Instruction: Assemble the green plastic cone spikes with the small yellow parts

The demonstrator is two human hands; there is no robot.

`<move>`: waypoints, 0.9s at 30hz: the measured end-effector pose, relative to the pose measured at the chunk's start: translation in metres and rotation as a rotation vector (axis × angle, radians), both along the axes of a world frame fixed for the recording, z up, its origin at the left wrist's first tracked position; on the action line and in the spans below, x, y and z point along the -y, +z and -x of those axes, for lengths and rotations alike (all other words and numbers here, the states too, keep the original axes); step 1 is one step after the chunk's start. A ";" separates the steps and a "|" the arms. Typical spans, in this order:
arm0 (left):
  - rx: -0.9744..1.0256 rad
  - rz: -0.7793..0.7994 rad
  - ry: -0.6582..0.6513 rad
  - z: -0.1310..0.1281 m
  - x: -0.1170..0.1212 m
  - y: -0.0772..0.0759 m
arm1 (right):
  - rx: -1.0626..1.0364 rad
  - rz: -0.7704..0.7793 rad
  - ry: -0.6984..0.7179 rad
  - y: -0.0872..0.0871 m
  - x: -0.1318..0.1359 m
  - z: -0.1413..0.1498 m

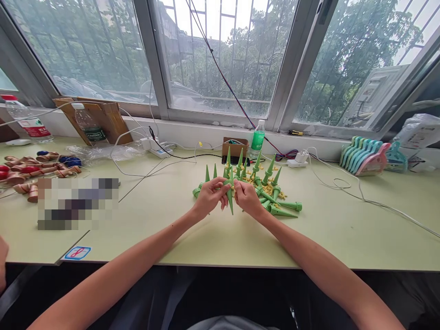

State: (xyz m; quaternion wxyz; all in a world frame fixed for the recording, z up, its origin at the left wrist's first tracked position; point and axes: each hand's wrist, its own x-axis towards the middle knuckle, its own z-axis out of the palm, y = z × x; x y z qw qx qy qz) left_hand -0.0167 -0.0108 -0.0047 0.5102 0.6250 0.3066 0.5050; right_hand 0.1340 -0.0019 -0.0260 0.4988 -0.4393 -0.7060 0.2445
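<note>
My left hand (210,195) is closed around a green plastic watering spike (230,202), whose tip points down over the table. Just to its right, my right hand (248,198) is pinched at the spike's side; whatever small part lies between those fingers is hidden. Beyond both hands stand several more green spikes (270,170), points up, some with yellow fittings. Small yellow plastic pieces (282,195) are heaped among them. By my right wrist, other spikes (283,212) lie on their sides.
A green-labelled bottle (257,137) and a small cardboard box (235,147) stand behind the spikes. White cables (369,200) cross the table (330,243) at right, near pastel hangers (364,156). Wooden toys (32,172) lie at left; part of another person's hand (2,261) shows there.
</note>
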 end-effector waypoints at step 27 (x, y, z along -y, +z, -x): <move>0.089 0.199 -0.101 0.004 -0.006 -0.004 | 0.180 -0.151 -0.058 -0.003 0.001 0.000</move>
